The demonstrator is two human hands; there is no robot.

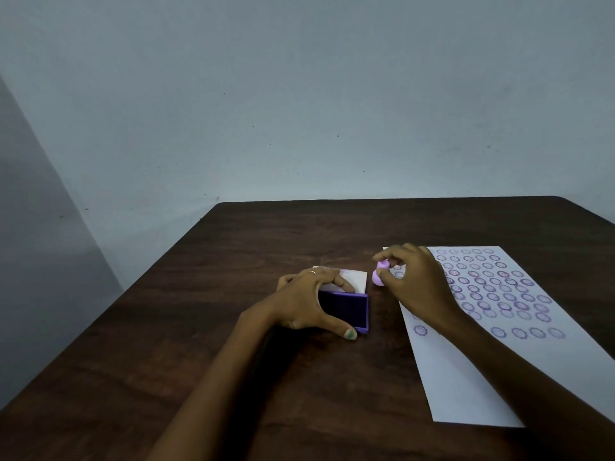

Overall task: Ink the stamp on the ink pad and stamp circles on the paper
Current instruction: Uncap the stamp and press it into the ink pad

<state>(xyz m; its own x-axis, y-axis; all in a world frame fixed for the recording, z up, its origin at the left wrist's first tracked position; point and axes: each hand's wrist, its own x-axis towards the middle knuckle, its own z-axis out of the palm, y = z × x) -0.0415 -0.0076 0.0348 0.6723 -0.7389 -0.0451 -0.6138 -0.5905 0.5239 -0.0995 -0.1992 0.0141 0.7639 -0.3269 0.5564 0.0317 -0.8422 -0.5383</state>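
Note:
A purple ink pad (pixel 349 311) lies open on the dark table, its white lid (pixel 354 280) raised behind it. My left hand (pixel 309 301) grips the pad from the left, fingers on the lid and thumb at the front edge. My right hand (pixel 416 281) pinches a small pink stamp (pixel 379 276) between fingertips, just right of the pad's lid and at the left edge of the white paper (pixel 466 377). Several rows of purple stamped circles (pixel 492 287) cover the paper's far half; my right forearm hides some.
The dark wooden table (pixel 233 377) runs to a pale wall behind. Its far edge lies beyond the paper and its left edge slants toward me. The paper's near half is blank.

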